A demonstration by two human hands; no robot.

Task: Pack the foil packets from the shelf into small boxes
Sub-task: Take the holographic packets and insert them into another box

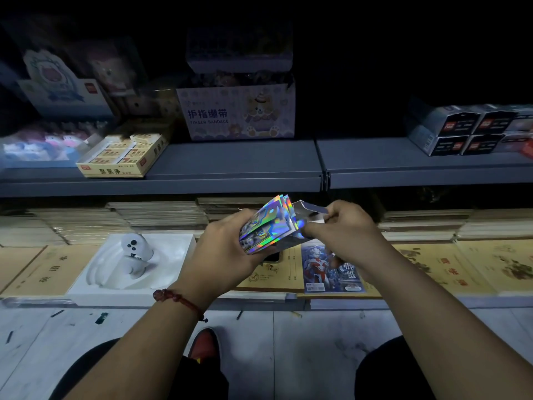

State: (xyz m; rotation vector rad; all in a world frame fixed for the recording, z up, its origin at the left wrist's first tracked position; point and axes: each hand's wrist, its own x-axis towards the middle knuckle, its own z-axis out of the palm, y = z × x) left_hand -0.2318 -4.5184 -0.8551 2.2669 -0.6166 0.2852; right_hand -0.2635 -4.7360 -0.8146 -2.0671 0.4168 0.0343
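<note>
Foil packets: a fanned stack of shiny rainbow-holographic foil packets (265, 223) is held in mid-air at the centre of the view, in front of the shelves and above the lower shelf, its top edges tilted up and to the right.
Small box: a small silvery cardboard box (311, 209) with its flap open touches the right side of the stack; whether the packets' ends are already inside it cannot be told.
Left hand: the left hand (227, 249) grips the stack from the left, fingers curled under and around it.
Right hand: the right hand (343, 235) pinches the box's edge between thumb and curled fingers.
Wrist: a red beaded cord bracelet (178, 298) circles the left wrist.
Below the hands: one flat blue packet showing a red-and-silver hero figure (328, 269) lies on tan paper-covered exercise books (49, 269) that cover the lower shelf.
To the left: a white moulded tray (178, 255) holds a small white rounded gadget (135, 249).
Upper shelf: a grey metal shelf (230, 166) carries a yellow open carton of erasers (124, 155), a pale cartoon-bear box marked "Finger Bandage" (239, 111) and, at the right, stacked grey boxes with red logos (461, 131).
Floor: pale tiles (302, 342) and a red shoe (203, 342) show between the person's dark-clothed knees.
Light: the upper area is very dark.
</note>
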